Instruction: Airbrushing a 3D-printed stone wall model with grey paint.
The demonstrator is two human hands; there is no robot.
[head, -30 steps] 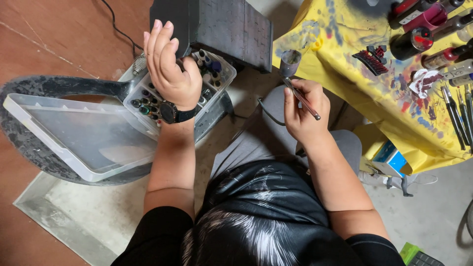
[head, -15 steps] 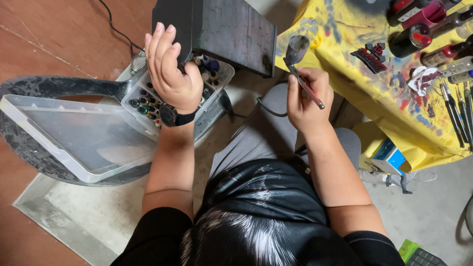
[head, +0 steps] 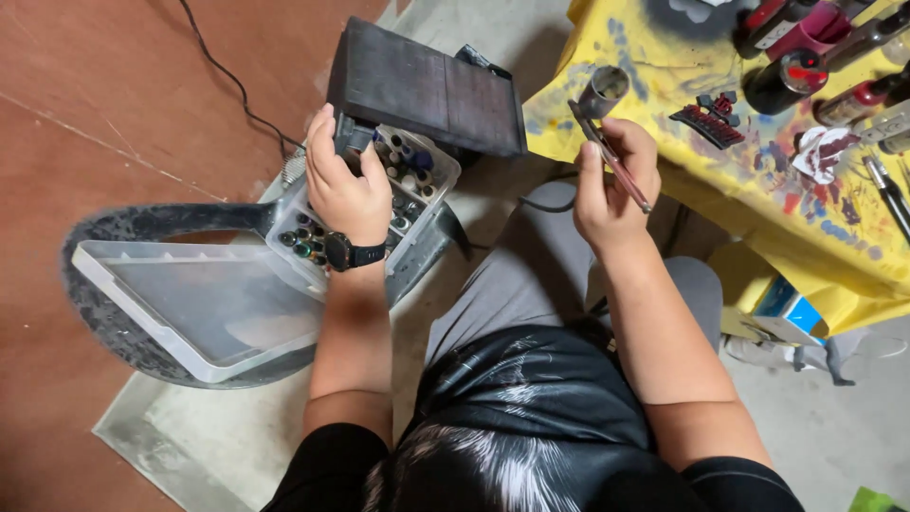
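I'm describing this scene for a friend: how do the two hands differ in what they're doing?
The left hand reaches into a clear box of small bottles; the right hand is raised, gripping a thin airbrush. The left wears a black watch; the right wrist is bare. Both are bare-skinned.

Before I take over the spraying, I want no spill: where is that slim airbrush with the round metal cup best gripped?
Grip the slim airbrush on its thin body behind the metal cup, pen-style, coming from the tail end below, as the right hand does. The open cup sits uppermost near the front, so holding behind and under it should keep it upright, clear of the fingers.
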